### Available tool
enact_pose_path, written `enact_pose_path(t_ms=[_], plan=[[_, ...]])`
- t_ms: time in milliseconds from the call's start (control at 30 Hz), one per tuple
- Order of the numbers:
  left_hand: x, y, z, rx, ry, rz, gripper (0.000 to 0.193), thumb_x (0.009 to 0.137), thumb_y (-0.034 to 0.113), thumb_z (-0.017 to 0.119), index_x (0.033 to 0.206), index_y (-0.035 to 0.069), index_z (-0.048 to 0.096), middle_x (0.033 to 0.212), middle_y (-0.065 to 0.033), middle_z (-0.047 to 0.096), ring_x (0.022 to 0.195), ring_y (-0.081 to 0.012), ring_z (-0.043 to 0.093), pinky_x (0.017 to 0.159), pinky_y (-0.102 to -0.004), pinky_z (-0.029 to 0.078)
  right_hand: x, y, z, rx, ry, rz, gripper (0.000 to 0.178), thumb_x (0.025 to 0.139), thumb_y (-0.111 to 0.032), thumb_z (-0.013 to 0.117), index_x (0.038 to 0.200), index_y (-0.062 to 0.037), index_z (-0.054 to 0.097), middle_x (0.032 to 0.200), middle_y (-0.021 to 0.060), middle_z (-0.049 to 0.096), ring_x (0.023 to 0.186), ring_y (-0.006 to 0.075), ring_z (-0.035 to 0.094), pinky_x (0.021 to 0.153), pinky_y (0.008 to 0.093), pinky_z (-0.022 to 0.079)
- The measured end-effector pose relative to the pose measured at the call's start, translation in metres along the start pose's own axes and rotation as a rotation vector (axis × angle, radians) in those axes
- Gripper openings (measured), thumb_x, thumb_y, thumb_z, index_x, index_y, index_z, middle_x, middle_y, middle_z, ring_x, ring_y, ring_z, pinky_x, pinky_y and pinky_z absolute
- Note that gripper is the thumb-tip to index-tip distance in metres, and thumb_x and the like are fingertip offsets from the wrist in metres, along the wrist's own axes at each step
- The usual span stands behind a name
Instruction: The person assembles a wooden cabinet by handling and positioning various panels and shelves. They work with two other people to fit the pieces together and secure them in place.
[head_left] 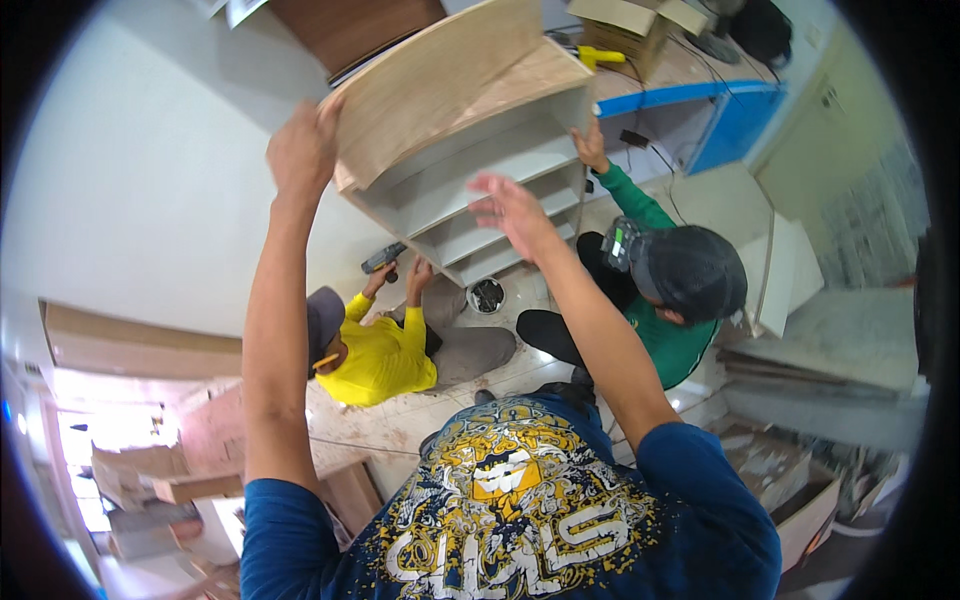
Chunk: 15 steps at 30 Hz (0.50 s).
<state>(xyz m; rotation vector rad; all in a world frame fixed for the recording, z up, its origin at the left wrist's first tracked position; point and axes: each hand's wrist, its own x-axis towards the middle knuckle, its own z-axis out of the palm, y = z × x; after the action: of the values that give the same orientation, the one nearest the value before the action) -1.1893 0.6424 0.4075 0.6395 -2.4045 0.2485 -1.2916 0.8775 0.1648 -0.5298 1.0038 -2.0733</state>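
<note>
My left hand [303, 152] is closed on the left edge of a light wooden board [430, 95], its fingers curled over the corner. The board leans across the top front of a shelf cabinet [470, 182] with a pale interior and several shelves. My right hand [508, 215], slightly blurred, is raised before the cabinet's shelves with its fingers apart, holding nothing. At the cabinet's right side, a co-worker's hand [592, 147] in a green sleeve rests on the edge. Below its left side, a person in yellow holds a cordless drill [383, 259] near the lower panel.
Between the two crouching co-workers stands a small white tub [487, 297] with dark contents. A blue-edged counter [660, 97] at the back right bears an open cardboard box [625, 28] and a yellow tool [600, 56]. Stacked boards [820, 350] lie at right.
</note>
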Motion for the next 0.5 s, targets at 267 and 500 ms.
enact_pose_path(t_ms=[267,500], plan=[[-0.058,-0.054,-0.080,-0.675,0.185,-0.193,0.050,0.108,0.042,0.052,0.099,-0.003,0.072,0.082,-0.0036,0.067,0.077,-0.0129,0.057,0.073,-0.0303,0.047,0.057,-0.036,0.080,0.738,-0.034,-0.159,0.085,0.092,-0.055,0.072,0.154,-0.0089,0.036,0.151,0.0132,0.049,0.141,0.0313,0.046,0.116,0.0498,0.039],[-0.199,-0.148,-0.012,-1.142,-0.159,-0.878,0.056,0.104,0.057,0.053,0.111,0.003,0.066,0.086,-0.0016,0.063,0.071,-0.0091,0.053,0.063,-0.0272,0.043,-0.016,0.023,0.086,0.582,0.034,-0.003,0.060,0.098,-0.032,0.071,0.148,-0.0103,0.045,0.146,0.0096,0.055,0.139,0.0289,0.048,0.119,0.0505,0.036]])
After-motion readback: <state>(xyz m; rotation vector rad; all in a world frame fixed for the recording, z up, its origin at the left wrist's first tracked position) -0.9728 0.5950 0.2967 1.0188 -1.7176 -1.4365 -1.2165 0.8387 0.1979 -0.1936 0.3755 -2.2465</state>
